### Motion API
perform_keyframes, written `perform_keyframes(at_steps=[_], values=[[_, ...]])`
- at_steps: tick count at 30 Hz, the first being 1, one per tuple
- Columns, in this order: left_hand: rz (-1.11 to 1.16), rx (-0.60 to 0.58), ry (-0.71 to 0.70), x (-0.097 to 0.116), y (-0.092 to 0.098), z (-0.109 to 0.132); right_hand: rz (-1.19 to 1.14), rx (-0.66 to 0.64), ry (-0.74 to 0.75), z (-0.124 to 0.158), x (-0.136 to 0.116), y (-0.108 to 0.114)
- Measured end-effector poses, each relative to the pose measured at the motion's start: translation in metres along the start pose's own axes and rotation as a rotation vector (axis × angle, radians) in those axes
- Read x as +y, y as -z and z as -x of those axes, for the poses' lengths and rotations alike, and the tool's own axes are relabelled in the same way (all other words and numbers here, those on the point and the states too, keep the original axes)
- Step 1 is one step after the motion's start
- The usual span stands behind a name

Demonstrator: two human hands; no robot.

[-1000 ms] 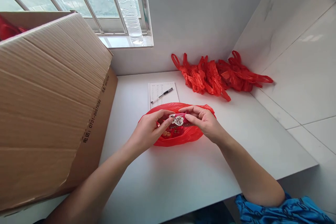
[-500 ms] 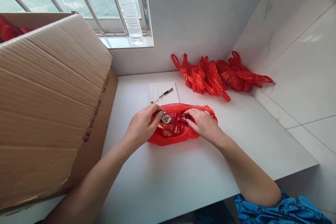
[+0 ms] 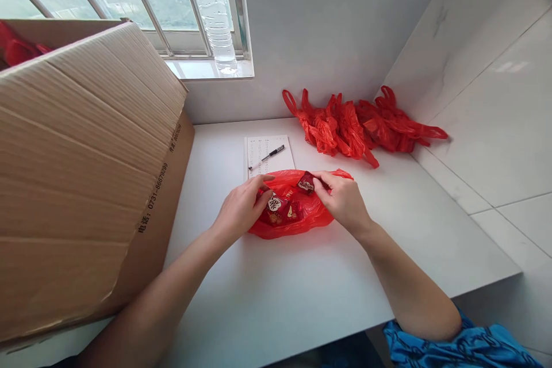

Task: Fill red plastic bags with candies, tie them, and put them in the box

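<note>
An open red plastic bag lies on the white table, its mouth spread upward. Inside it are several small red snack packets, some printed with a white round label. My right hand pinches a dark red snack packet between thumb and fingers, just above the bag's right side. At the bag's left rim is my left hand, thumb and fingers apart around the edge beside the packets. Its lower fingers are partly hidden.
A large cardboard box with red items inside stands at the left. Behind the bag lie a printed sheet and a pen. Tied red bags rest against the wall. A water bottle stands on the windowsill.
My right hand has lifted a dark red packet up at the bag's right side. My left hand's fingers have spread, and the labelled packet sits lower in the bag.
</note>
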State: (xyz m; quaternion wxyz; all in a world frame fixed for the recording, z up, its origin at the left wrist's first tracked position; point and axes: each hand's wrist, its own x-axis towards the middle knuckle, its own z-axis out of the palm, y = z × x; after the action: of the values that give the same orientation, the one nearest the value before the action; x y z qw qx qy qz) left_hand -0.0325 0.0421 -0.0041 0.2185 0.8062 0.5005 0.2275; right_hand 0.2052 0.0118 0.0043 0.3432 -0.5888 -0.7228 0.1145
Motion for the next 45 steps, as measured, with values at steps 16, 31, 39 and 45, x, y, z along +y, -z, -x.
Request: perform_keyframes(at_steps=[16,31,39,45], values=[[0.375,-0.077,-0.027,0.021,0.01,0.005,-0.801,-0.298,-0.226,0.0,-0.014,-0.005],[-0.174,-0.125,0.027,0.01,0.014,0.003,0.432,-0.206,0.001,-0.003,0.011,-0.025],[-0.215,-0.072,0.001,0.007,0.014,0.003,-0.245,-0.257,-0.157,0.003,-0.006,0.0],[-0.425,0.038,0.018,0.016,0.04,0.012,-0.003,0.067,0.14,0.003,-0.011,0.011]])
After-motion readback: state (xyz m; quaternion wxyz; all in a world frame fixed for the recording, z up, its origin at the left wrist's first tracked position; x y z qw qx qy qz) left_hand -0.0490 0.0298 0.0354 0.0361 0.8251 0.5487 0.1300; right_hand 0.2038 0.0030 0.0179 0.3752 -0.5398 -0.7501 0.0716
